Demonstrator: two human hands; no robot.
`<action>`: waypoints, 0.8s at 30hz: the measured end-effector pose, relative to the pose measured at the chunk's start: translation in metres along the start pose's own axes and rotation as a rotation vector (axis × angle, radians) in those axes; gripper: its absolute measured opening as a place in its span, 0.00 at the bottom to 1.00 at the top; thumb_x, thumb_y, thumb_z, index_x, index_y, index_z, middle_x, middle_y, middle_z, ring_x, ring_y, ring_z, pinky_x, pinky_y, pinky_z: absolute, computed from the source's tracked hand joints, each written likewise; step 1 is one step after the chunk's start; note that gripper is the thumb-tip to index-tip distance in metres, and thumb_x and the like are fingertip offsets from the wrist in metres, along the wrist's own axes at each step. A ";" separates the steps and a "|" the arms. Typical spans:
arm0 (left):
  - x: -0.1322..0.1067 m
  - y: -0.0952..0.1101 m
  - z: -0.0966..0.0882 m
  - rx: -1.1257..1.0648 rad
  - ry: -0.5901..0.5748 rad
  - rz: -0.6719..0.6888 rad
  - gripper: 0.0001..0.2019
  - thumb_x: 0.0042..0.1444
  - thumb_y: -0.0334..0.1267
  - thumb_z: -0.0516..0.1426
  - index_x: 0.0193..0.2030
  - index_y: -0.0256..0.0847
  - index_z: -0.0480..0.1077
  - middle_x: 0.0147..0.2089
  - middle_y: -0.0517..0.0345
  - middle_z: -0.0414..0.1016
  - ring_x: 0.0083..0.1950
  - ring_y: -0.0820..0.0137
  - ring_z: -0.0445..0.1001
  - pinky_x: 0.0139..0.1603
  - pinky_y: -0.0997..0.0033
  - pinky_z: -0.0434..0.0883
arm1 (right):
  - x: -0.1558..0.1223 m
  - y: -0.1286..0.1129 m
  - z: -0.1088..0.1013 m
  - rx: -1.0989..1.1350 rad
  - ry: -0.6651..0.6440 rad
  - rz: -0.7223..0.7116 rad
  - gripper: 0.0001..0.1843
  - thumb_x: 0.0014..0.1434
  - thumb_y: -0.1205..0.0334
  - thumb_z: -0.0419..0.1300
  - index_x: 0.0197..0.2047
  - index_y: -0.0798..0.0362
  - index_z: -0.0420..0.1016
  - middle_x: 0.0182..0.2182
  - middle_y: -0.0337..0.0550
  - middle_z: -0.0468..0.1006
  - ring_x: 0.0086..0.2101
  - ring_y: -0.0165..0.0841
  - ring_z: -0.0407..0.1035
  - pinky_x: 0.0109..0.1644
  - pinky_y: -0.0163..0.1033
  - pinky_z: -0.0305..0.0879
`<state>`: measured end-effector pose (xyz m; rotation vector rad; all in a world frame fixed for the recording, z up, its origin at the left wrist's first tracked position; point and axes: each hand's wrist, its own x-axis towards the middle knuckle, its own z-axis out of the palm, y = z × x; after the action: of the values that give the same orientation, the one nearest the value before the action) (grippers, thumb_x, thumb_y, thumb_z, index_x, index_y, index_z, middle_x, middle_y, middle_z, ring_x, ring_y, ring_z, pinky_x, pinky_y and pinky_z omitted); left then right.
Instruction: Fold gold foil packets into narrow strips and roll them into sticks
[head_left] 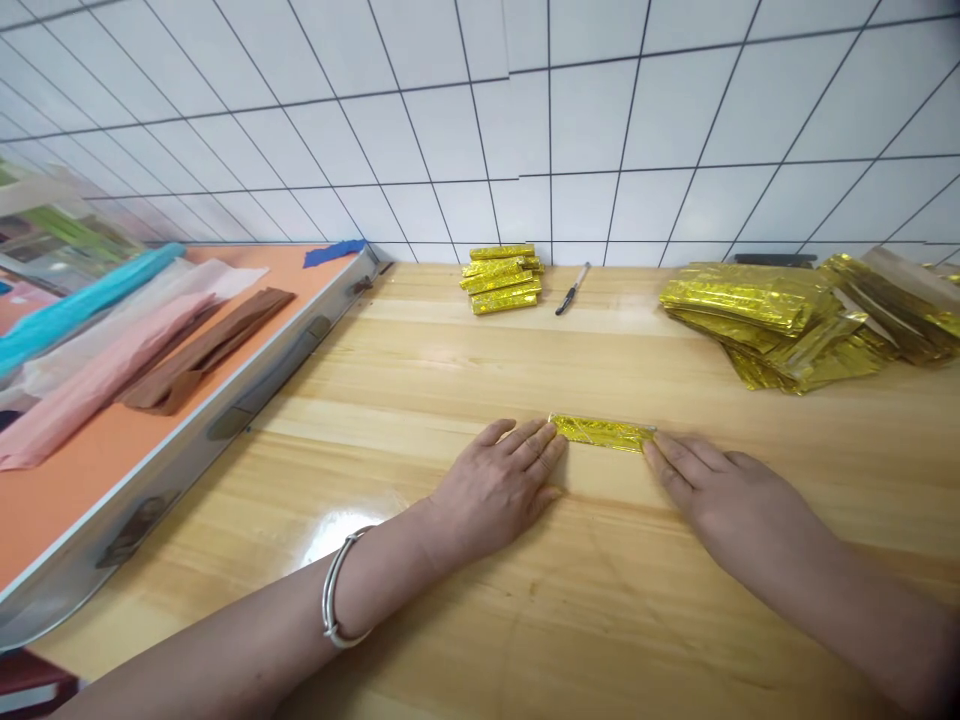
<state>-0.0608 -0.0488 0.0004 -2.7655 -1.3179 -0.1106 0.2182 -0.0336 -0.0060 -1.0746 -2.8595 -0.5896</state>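
A narrow folded strip of gold foil paper (604, 433) lies flat on the wooden table (450, 400) in front of me. My left hand (499, 485) rests palm down with its fingers stretched out, the fingertips touching the strip's left end. My right hand (720, 495) also lies flat, fingers extended, with the tips against the strip's right end. Neither hand is wrapped round anything. A silver bangle (337, 595) sits on my left wrist.
A small stack of folded gold strips (502, 278) and a black pen (571, 289) lie at the back by the tiled wall. A heap of gold foil sheets (795, 320) is at the back right. Left, an orange-topped table (75, 480) holds pink, brown and turquoise paper.
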 end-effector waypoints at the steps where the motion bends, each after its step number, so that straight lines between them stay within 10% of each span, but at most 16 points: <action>1: 0.004 0.000 -0.002 0.003 -0.003 0.007 0.23 0.65 0.46 0.45 0.63 0.38 0.56 0.61 0.47 0.64 0.62 0.60 0.62 0.58 0.58 0.58 | 0.004 0.001 -0.003 0.007 -0.008 0.002 0.24 0.53 0.78 0.48 0.52 0.60 0.71 0.51 0.56 0.74 0.48 0.45 0.67 0.43 0.46 0.67; 8: 0.049 0.003 -0.005 0.010 0.010 -0.079 0.09 0.61 0.35 0.49 0.35 0.40 0.69 0.35 0.53 0.70 0.38 0.65 0.69 0.36 0.66 0.63 | 0.050 0.008 -0.019 0.227 -0.125 0.216 0.17 0.62 0.52 0.49 0.32 0.50 0.75 0.31 0.46 0.73 0.35 0.39 0.68 0.32 0.42 0.60; 24: 0.065 -0.009 0.011 -0.334 0.008 -0.244 0.07 0.56 0.42 0.55 0.34 0.41 0.65 0.36 0.59 0.71 0.40 0.66 0.68 0.41 0.65 0.65 | 0.062 0.011 0.005 0.413 -0.141 0.318 0.14 0.59 0.50 0.52 0.30 0.51 0.67 0.31 0.45 0.70 0.35 0.38 0.64 0.38 0.42 0.58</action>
<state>-0.0263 0.0084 -0.0036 -2.8396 -1.7768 -0.3894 0.1791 0.0147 0.0029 -1.4836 -2.6516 0.0949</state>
